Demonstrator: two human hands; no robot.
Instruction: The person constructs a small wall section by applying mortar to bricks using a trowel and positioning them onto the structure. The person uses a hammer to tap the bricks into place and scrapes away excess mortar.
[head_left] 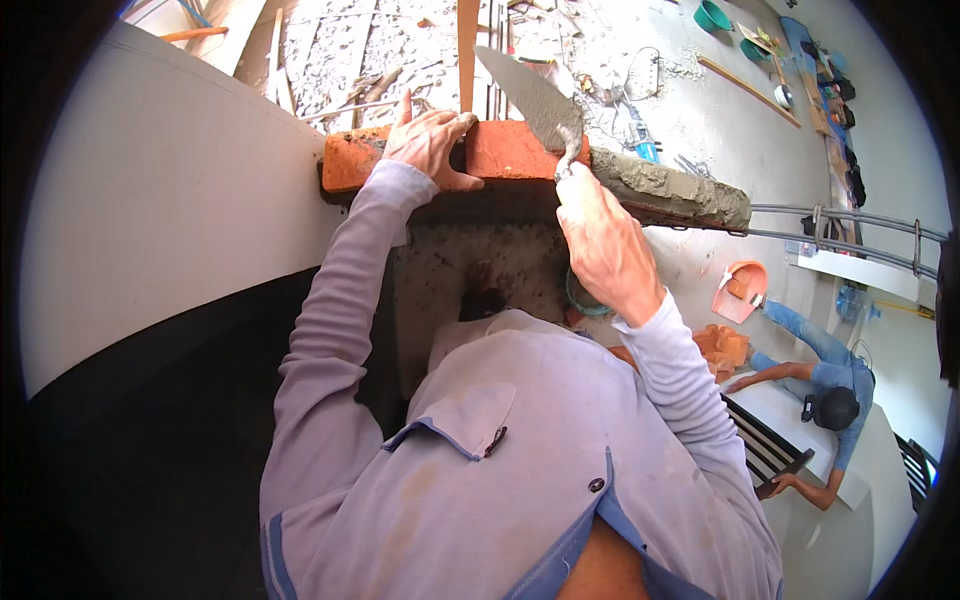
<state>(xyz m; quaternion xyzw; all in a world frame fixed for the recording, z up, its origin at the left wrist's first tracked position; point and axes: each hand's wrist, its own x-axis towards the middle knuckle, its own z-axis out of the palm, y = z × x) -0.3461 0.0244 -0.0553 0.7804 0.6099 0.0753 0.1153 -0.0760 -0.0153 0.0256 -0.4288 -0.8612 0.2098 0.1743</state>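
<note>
My right hand (612,235) is wrapped round the handle of a pointed trowel (535,95), its blade coated with grey mortar and tilted up beyond the wall's edge. Under the trowel's neck lies an orange brick (512,150) on top of the wall. My left hand (428,146) rests over the gap between that brick and another orange brick (352,160) to its left. The left fingers are spread, with the thumb along the near face of the right brick. Wet mortar (670,188) covers the wall top to the right of the bricks.
Steel bars (850,222) stick out from the wall's right end. A wooden upright (467,55) stands just behind the bricks. Lower right, a person in blue (845,385) bends beside stacked bricks (722,350) and an orange bucket (738,290). Beyond the wall lies a blue power tool (642,135).
</note>
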